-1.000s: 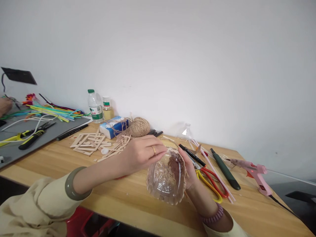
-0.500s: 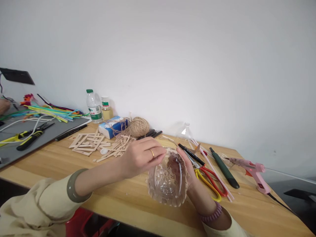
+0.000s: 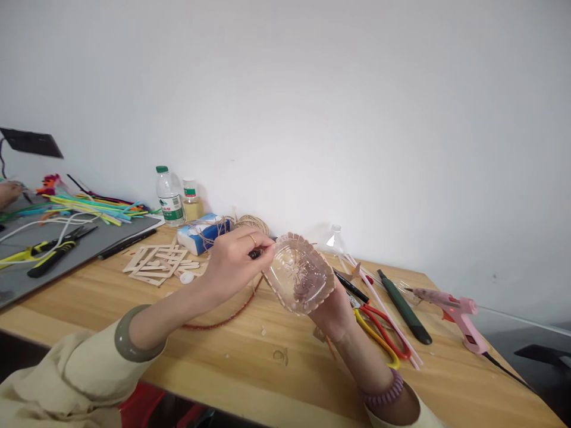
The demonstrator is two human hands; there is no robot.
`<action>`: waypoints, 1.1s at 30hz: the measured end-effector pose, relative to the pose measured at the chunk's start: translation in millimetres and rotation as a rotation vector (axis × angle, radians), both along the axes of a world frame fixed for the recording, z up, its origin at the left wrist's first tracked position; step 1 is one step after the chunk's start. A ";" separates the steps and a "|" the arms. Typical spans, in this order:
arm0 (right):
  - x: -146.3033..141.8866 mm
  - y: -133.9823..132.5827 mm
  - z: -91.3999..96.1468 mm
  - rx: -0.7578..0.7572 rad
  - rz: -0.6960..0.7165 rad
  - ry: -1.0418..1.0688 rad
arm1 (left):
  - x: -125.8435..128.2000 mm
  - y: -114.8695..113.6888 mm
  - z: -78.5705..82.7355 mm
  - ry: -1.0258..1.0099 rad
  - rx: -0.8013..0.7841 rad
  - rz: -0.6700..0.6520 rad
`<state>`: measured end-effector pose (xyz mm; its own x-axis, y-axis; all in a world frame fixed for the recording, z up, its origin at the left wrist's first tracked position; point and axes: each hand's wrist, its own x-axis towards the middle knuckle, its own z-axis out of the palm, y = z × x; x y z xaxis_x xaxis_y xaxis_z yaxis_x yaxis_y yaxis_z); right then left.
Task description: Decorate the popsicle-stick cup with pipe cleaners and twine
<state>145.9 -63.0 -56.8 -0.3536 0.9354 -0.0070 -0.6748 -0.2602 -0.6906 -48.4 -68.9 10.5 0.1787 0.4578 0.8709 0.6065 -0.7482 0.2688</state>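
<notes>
A clear plastic bowl-shaped bottle bottom (image 3: 298, 274) with a scalloped rim is held up above the wooden table (image 3: 250, 351), tilted with its underside toward me. My right hand (image 3: 332, 309) grips it from behind and below. My left hand (image 3: 234, 261) is closed in a pinch at the bowl's left rim, holding a thin reddish-brown cord (image 3: 223, 320) that trails down onto the table. A ring sits on one finger of the left hand.
Right of the hands lie red-and-yellow scissors (image 3: 379, 333), a black marker (image 3: 352, 287), a green-handled knife (image 3: 404, 306), white sticks and a pink glue gun (image 3: 459, 315). Behind are a twine ball (image 3: 252, 223), tissue pack (image 3: 203, 233), two bottles (image 3: 170, 195), wooden sticks (image 3: 156, 264). At left, a grey mat with pliers (image 3: 53, 252).
Both hands have lifted the plastic bowl off the table and tilted it more upright. The left hand moved up to its rim, and the reddish cord now shows on the table.
</notes>
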 end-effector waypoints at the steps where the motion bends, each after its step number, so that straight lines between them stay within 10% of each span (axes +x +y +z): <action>1: -0.1 -0.5 0.0 0.004 -0.001 0.001 | 0.2 0.0 -0.3 0.003 0.007 0.004; 11: 4.5 4.5 -4.4 -0.034 -0.033 0.002 | 0.2 -3.3 -2.1 0.026 0.058 -0.011; 33: 18.5 2.6 13.0 0.256 -0.074 -0.331 | 2.2 7.2 5.3 0.125 -0.289 -0.588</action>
<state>164.4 -60.4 -43.8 -0.3028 0.9446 0.1270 -0.4164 -0.0113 -0.9091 -46.2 -61.7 15.8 0.5613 0.4648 0.6847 0.1587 -0.8725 0.4622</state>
